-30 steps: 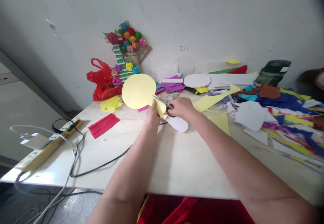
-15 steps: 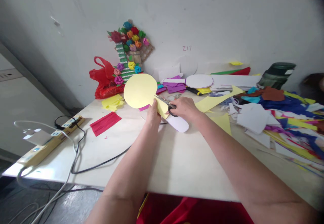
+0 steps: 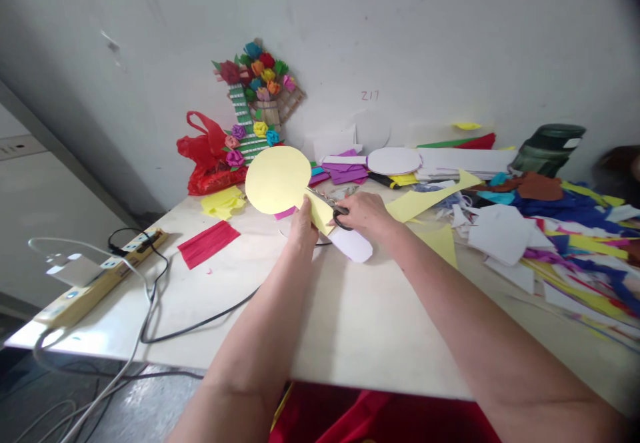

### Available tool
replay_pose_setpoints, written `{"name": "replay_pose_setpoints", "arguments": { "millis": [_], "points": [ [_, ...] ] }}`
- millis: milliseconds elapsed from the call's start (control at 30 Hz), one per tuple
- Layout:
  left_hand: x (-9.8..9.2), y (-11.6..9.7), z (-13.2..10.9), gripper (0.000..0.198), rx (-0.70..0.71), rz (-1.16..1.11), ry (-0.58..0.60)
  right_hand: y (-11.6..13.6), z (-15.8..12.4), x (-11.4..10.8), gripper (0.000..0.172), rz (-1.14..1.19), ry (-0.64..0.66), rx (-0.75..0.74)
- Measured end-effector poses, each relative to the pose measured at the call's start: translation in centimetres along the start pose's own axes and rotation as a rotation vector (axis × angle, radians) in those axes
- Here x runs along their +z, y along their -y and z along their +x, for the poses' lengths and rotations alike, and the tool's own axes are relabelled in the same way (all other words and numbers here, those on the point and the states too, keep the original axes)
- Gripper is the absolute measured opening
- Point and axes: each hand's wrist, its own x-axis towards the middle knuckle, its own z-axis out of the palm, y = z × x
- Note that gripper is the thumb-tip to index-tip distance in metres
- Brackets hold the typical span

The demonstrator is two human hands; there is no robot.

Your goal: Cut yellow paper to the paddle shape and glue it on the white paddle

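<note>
Yellow paper, cut to a big rounded head with a narrower part below it, is what we hold before us over the middle of the worktop. Our left hand pinches this yellow cutout near its neck, thumb on the face towards us, the other fingers mostly hidden behind. Our right hand is closed round the black handles of the scissors, whose blades point left to the cutout's right edge, close by our left thumb; how far apart the blades stand, we cannot tell. Just below the scissors shows a white rounded piece. Right of our hands we have a curved yellow offcut and, farther over, a heap of coloured scraps. Left of us lie a red strip and crumpled yellow paper, with a red plastic bag behind.
</note>
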Motion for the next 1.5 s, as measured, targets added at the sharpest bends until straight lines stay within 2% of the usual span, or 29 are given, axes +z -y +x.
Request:
{"name": "replay_pose_setpoints", "arguments": {
  "millis": [167, 433, 700, 1000, 1500],
  "points": [
    [-0.02, 0.01, -0.02, 0.019, 0.009, -0.004, 0.037, 0.03, -0.05, 0.0, 0.039, -0.004, -0.002, -0.002],
    [0.24, -0.17, -0.42, 0.016, -0.015, 0.01, -0.036, 0.0, 0.19, 0.0, 0.039, -0.003, 0.033, 0.016],
    [0.21, -0.14, -0.33, 0.014, 0.004, 0.002, 0.001, 0.1, -0.07, 0.09, 0.038, -0.006, -0.038, -0.017],
    [0.02, -0.15, -0.15, 0.019, 0.037, -0.014, 0.097, 0.17, -0.26, -0.39, 0.042, 0.026, 0.003, 0.004],
    [-0.2, -0.14, -0.01, 0.018, 0.029, 0.013, 0.031, -0.16, -0.19, -0.52, 0.039, 0.017, -0.007, -0.011]
  ]
}}
